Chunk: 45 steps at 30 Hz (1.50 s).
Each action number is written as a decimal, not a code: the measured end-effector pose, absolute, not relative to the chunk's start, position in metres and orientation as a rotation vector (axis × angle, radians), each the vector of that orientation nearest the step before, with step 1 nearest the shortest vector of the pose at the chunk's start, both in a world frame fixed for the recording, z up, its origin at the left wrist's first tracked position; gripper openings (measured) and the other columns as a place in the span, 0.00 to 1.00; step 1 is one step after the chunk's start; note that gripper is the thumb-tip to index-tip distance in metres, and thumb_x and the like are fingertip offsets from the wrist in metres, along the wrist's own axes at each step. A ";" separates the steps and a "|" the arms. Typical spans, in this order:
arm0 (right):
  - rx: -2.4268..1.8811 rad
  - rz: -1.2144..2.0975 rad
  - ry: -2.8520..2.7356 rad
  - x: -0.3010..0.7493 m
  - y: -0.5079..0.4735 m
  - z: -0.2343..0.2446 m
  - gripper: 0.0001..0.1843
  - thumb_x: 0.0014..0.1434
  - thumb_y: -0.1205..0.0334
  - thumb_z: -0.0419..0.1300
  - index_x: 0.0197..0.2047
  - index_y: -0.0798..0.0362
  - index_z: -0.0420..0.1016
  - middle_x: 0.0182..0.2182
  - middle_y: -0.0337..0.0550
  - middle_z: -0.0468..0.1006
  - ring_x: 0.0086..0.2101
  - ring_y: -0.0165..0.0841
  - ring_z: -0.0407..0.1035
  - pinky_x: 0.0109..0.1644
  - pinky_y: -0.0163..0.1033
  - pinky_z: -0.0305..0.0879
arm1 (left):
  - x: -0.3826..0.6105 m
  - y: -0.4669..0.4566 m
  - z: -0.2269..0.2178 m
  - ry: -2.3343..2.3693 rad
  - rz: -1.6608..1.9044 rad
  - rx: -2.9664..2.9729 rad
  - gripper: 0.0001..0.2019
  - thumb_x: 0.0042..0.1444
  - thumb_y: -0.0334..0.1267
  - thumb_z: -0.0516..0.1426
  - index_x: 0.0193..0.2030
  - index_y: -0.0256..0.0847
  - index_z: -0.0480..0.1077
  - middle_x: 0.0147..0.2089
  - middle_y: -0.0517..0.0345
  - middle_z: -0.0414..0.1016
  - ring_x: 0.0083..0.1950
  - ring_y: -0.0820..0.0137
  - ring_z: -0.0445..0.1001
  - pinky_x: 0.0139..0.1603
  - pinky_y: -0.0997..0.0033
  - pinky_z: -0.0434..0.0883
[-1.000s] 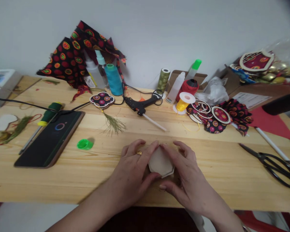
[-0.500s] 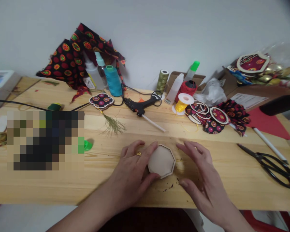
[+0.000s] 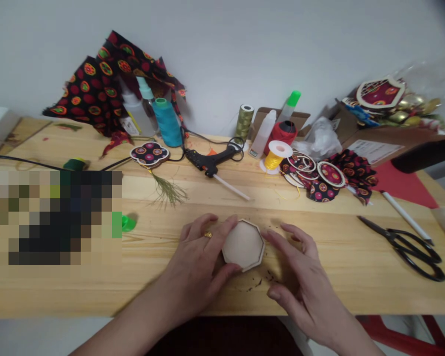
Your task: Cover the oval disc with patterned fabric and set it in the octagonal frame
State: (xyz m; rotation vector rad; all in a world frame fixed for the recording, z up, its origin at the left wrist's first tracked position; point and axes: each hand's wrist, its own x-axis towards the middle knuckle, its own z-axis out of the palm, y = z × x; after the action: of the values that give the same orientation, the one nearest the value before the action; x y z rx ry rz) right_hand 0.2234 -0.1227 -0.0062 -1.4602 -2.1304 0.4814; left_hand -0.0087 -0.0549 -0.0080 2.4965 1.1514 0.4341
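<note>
Octagon: flat on table, near front edge. Left hand: fingers curled round its left side, gripping. Right hand: released, spread just beside it, fingertip near the edge

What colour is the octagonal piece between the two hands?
The octagonal piece is plain pale beige, without pattern; the head view shows it best.

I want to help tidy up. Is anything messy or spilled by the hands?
Yes. Small dark specks lie scattered on the table just below the wooden octagon, between the left hand and right hand. A green cap also lies loose on its own.
</note>
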 end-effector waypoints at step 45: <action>-1.492 0.532 -2.152 0.220 -0.122 -0.007 0.36 0.62 0.53 0.58 0.69 0.51 0.48 0.61 0.51 0.62 0.63 0.50 0.45 0.61 0.58 0.56 | -0.007 -0.056 -0.003 1.127 0.426 2.475 0.33 0.59 0.44 0.58 0.67 0.38 0.50 0.60 0.44 0.69 0.62 0.51 0.57 0.59 0.45 0.59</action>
State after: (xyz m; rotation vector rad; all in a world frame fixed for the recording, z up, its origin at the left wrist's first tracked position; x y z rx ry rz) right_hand 0.2204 -0.1222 -0.0065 -1.4917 -2.1525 0.5324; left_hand -0.0070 -0.0560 -0.0033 2.4754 1.1272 0.4260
